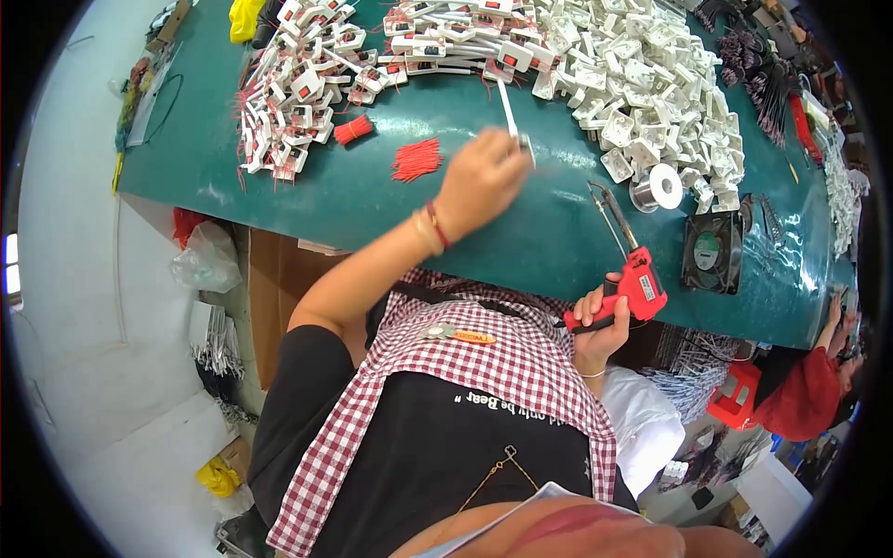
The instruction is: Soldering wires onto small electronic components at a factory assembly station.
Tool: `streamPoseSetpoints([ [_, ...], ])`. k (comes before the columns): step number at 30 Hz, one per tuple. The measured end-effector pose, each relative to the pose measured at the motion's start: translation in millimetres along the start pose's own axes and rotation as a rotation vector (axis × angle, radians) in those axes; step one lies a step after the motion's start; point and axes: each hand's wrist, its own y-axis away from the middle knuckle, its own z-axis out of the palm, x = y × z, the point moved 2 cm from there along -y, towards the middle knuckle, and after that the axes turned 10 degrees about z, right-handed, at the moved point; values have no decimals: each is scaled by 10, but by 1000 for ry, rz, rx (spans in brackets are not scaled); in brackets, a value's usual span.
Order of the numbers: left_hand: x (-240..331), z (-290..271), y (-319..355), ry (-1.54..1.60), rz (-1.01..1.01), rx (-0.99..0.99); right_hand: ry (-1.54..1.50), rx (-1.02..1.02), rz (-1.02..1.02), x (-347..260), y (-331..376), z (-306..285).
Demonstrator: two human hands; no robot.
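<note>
My left hand (484,179) is over the table, somewhat blurred, its fingers closed on a white plastic switch housing whose thin white stem (506,104) points away from me. Most of that housing is hidden behind the fingers. At the table's near edge, my right hand (601,324) grips a red soldering gun (642,286) by its handle, its metal tip angled up and away over the tabletop. A solder spool (659,188) lies on its side just beyond the tip. Short red wires (416,160) lie loose left of my left hand, with a tied bundle of red wires (353,129) farther left.
White housings with red rocker switches (302,88) are heaped at the far left and centre. Plain white housings (642,98) pile up at the far right. A black fan (713,251) stands on the green table (321,209) at right. Another person in red (805,395) sits at right.
</note>
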Motion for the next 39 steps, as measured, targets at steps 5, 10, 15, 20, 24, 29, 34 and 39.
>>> streamPoseSetpoints([
  [5,443,24,531,89,-92,-215,-7,4,50,-40,-43,-12],
  [10,323,-96,292,179,-98,-310,21,-8,40,-85,-91,-18],
  [15,-458,189,-206,90,-433,-175,-4,-16,-1,-113,-41,2],
  [20,-842,681,-398,-194,-475,-666,59,47,-9,-131,38,129],
  [24,-1056,658,-221,113,-461,-338,38,107,-16,-137,120,127],
  [29,-898,651,-170,662,-765,-173,-12,73,-29,-147,95,76],
  [34,-834,667,-162,891,-956,-84,-47,18,-38,-228,36,52],
  [39,-752,604,-224,827,-951,-105,-45,41,-58,-219,49,22],
])
